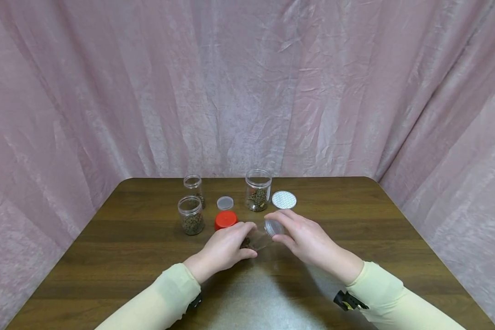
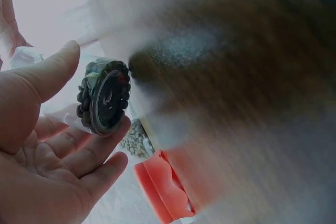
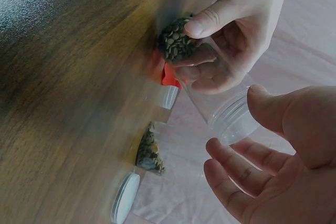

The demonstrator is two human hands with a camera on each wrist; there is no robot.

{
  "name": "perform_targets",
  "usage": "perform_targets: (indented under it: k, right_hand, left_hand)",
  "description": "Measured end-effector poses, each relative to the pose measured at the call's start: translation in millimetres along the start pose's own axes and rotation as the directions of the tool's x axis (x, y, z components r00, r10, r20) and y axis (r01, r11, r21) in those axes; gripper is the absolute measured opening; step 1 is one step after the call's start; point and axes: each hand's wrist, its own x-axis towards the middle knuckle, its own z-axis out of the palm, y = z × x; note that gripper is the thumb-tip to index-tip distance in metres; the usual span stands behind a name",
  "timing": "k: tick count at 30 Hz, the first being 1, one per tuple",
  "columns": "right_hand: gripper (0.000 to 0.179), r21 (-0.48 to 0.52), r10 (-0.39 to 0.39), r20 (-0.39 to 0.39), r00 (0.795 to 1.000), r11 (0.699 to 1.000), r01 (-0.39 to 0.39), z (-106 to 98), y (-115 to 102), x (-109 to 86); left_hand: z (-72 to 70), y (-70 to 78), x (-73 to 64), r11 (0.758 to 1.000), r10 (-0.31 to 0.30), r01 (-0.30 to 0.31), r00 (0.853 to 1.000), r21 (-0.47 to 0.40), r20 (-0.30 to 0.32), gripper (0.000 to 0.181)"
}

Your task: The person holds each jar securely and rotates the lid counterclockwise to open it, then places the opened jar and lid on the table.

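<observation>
A clear plastic jar [image 1: 261, 241] with small dark pellets in its base is tilted over the table, its mouth end raised to the right. My left hand [image 1: 227, 245] grips it round the lower body, thumb on the near side. At the threaded neck [image 3: 228, 116], my right hand [image 1: 309, 238] pinches the rim between thumb and fingertips. Whether a clear lid covers that end, I cannot tell. The pellets [image 3: 177, 41] gather at the base in the right wrist view. Just beyond the left hand lies a red lid [image 1: 225, 219].
Two open jars of pellets, a front one [image 1: 191, 219] and a back one [image 1: 193, 185], stand at the left. A larger open jar [image 1: 258, 190] stands behind the hands. A small grey lid [image 1: 225, 203] and a patterned white lid [image 1: 284, 200] lie flat on the wooden table [image 1: 379, 256].
</observation>
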Motion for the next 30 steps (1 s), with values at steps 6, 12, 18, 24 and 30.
perform_targets:
  k: [6,12,18,24,30]
  right_hand:
    - [0.051,0.01,-0.013,0.01,1.0,1.0,0.013,0.3,0.4,0.3]
    - [0.05,0.02,-0.005,0.0,1.0,1.0,0.005,1.6,-0.7,0.0]
    - [0.052,-0.03,0.086,-0.039,0.996,0.996,-0.087,2.0,-4.2,2.5]
    - [0.044,-0.07,0.128,-0.039,0.991,0.989,-0.13,0.2,-6.7,5.8]
    - [0.037,-0.056,0.098,-0.058,0.993,0.993,-0.101,0.7,-7.3,5.5]
  left_hand:
    - [0.2,-0.9,-0.7,1.0,-0.003,0.003,1.0,0.004,0.005,0.054]
    - [0.7,-1.3,-1.5,1.0,0.0,0.0,1.0,0.007,0.0,0.054]
    - [0.3,-0.5,-1.0,1.0,-0.006,0.006,1.0,-0.009,0.008,0.052]
    - [-0.3,0.2,-0.8,1.0,-0.004,0.004,1.0,-0.016,0.012,0.053]
    - [-0.6,-0.4,0.1,1.0,0.003,-0.003,1.0,-0.004,0.015,0.054]
